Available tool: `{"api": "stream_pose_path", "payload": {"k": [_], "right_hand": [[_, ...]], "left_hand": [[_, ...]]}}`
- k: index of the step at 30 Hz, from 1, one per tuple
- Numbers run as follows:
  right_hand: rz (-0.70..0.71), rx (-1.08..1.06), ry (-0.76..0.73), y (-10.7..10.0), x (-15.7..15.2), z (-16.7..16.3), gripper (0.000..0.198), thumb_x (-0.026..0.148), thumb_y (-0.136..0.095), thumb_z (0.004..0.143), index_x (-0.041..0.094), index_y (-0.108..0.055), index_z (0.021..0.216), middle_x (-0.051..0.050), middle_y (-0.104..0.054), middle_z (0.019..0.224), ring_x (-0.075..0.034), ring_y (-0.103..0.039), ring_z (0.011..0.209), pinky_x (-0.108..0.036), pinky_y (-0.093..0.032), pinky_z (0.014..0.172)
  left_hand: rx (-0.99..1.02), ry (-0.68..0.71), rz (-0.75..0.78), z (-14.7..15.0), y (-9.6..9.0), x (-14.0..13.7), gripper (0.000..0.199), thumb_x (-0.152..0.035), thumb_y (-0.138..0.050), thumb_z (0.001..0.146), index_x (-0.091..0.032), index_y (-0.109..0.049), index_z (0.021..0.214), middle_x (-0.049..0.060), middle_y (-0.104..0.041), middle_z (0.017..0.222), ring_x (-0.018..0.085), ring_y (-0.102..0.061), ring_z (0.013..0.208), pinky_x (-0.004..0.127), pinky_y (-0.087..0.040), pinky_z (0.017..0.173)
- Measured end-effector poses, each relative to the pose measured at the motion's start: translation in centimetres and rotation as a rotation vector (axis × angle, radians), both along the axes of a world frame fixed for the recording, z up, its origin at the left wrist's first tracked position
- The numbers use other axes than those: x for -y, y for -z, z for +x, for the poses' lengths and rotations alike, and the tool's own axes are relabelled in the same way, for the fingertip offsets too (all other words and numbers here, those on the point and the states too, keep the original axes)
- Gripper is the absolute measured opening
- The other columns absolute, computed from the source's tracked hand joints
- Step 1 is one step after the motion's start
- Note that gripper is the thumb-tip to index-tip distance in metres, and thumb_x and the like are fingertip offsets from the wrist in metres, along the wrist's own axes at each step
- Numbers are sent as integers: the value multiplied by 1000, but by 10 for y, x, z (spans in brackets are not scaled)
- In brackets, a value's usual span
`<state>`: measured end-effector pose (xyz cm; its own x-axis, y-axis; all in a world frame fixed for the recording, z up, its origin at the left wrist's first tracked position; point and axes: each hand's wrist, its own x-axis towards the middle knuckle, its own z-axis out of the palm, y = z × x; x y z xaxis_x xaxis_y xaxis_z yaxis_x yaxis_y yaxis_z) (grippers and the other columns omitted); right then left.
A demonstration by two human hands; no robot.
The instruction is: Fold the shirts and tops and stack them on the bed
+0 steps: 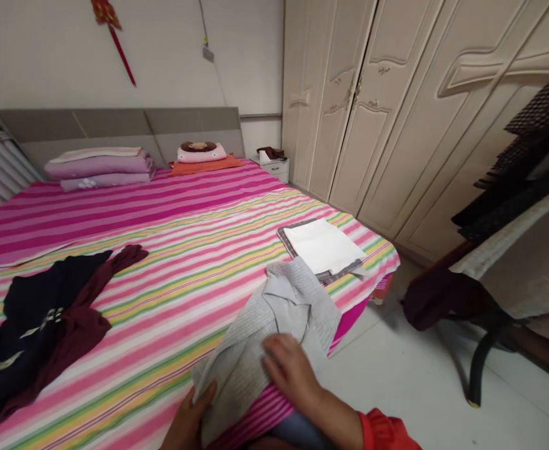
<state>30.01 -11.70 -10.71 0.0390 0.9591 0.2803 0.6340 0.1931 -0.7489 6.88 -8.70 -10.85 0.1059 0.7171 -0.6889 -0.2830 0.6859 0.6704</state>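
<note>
A light grey ribbed knit garment (251, 350) lies partly folded across the near right edge of the bed. My left hand (190, 415) holds its near left edge, thumb on top and the fingers hidden underneath. Flat on the middle of the cloth rests my right hand (291, 369), its fingers stretched out and slightly blurred. Just beyond the garment is a flat stack with a folded white cloth (324, 245) on top of a dark grey checked one (291, 247). Over on the left, dark navy and maroon clothes (44, 319) lie in a loose heap.
The bed (181, 250) has a striped cover. Folded purple bedding (100, 167) and a pink pillow (202, 153) sit near the headboard. A wardrobe (349, 112) lines the right wall. A rack draped with clothes (518, 262) stands on the floor at right.
</note>
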Motion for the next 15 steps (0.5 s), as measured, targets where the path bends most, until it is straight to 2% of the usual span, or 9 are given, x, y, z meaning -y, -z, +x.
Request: {"api": "stream_pose_path", "payload": {"k": [2, 4, 5, 7, 9, 10, 12, 15], "right_hand": [[-34, 100, 223, -1, -5, 22, 40, 32, -60, 81, 24, -62, 120, -14, -64, 125, -32, -56, 118, -50, -42, 101], [-137, 123, 336, 1, -7, 36, 53, 31, -68, 68, 20, -62, 120, -19, -55, 137, -39, -48, 128, -56, -38, 103], [-171, 65, 368, 3, -8, 41, 52, 29, -70, 62, 19, -65, 113, -19, -55, 138, -40, -46, 129, -56, -38, 103], [-185, -146, 412, 7, -10, 46, 33, 25, -68, 57, 22, -69, 90, -15, -65, 124, -39, -53, 121, -51, -40, 100], [-169, -350, 452, 7, -13, 53, 11, 27, -64, 56, 23, -64, 67, -9, -72, 92, -35, -62, 100, -45, -45, 91], [-168, -419, 473, 4, -16, 59, 8, 30, -63, 58, 23, -61, 61, -7, -70, 77, -33, -64, 87, -43, -47, 85], [-174, -491, 510, -7, -22, 74, 17, 40, -58, 63, 23, -57, 60, -3, -62, 62, -28, -62, 70, -39, -50, 71], [-134, -754, 537, -34, -25, 93, 28, 48, -56, 66, 22, -60, 75, -2, -64, 65, -23, -61, 64, -34, -50, 63]], "left_hand": [[-2, 4, 16, 0, -4, 2, 60, -31, -88, 55, -20, -65, 109, 10, -77, 90, 32, -69, 105, 41, -57, 86], [-4, 53, 53, -1, -11, 1, 53, -34, -89, 53, -22, -69, 101, 8, -78, 87, 33, -69, 105, 41, -57, 85], [-22, 82, 80, -1, -16, -1, 50, -36, -89, 52, -23, -70, 96, 7, -78, 85, 34, -69, 103, 41, -57, 83], [-69, 154, 163, -3, -31, -9, 45, -39, -89, 49, -25, -72, 89, 3, -78, 82, 36, -70, 97, 41, -58, 79], [-134, 180, 263, -8, -51, -22, 49, -34, -91, 43, -25, -72, 87, 0, -77, 79, 36, -70, 95, 42, -58, 79], [-162, 151, 320, -13, -62, -30, 53, -31, -91, 42, -24, -72, 91, 0, -77, 80, 36, -69, 97, 41, -58, 82], [-272, -49, 450, -26, -85, -48, 57, -34, -87, 48, -21, -70, 101, 1, -77, 90, 34, -66, 107, 41, -54, 91], [-674, -479, 631, -46, -114, -68, 50, -38, -71, 71, -20, -64, 118, 3, -69, 123, 29, -54, 125, 39, -40, 109]]}}
